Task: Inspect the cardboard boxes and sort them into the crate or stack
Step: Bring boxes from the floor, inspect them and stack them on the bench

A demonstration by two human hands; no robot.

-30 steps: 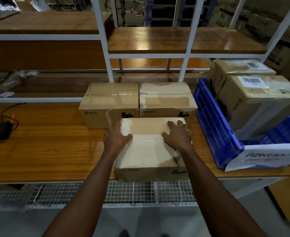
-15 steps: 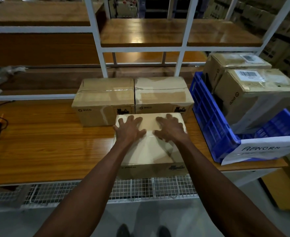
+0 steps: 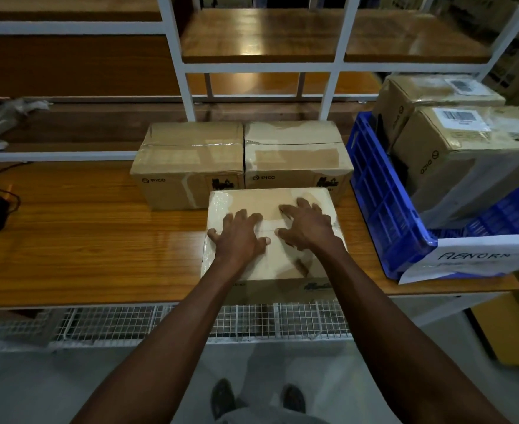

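Both hands lie flat with fingers spread, the left hand point(image 3: 240, 234) and right hand point(image 3: 307, 225) pressing on top of the taped tan cardboard box point(image 3: 270, 255). It sits at the front edge of the orange wooden table point(image 3: 83, 240), just before two matching brown boxes point(image 3: 239, 166), with the blue plastic crate point(image 3: 386, 209) to its right.

Taped cardboard box point(image 3: 270, 264) flat at table edge, two boxes point(image 3: 242, 162) behind, blue crate point(image 3: 383, 203) holding two.
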